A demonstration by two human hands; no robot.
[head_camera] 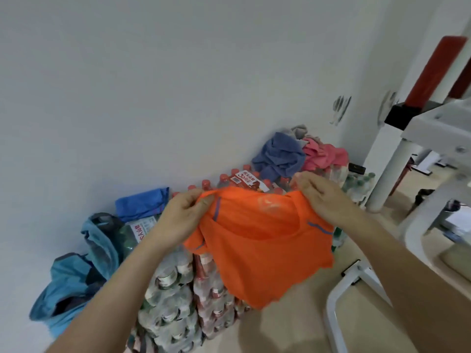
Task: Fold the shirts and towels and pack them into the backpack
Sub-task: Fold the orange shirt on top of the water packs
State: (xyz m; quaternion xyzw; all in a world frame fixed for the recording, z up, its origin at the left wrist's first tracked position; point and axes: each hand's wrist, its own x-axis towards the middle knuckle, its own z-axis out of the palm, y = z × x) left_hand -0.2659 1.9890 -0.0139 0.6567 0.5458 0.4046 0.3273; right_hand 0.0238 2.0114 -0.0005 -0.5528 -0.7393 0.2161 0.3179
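An orange shirt (260, 240) hangs in the air in front of me, over stacked packs of bottled water. My left hand (181, 215) pinches its upper left edge and my right hand (323, 197) pinches its upper right edge. A light blue backpack (76, 273) leans open against the wall at the left. A folded blue cloth (142, 203) lies on the packs beside it. Behind the shirt sit a crumpled blue-grey cloth (280, 155) and a crumpled pink cloth (325, 154).
Shrink-wrapped packs of water bottles (178, 289) form a stack along the white wall (153, 85). A white table leg (390, 171) and white frame (341, 301) stand at the right on the beige floor.
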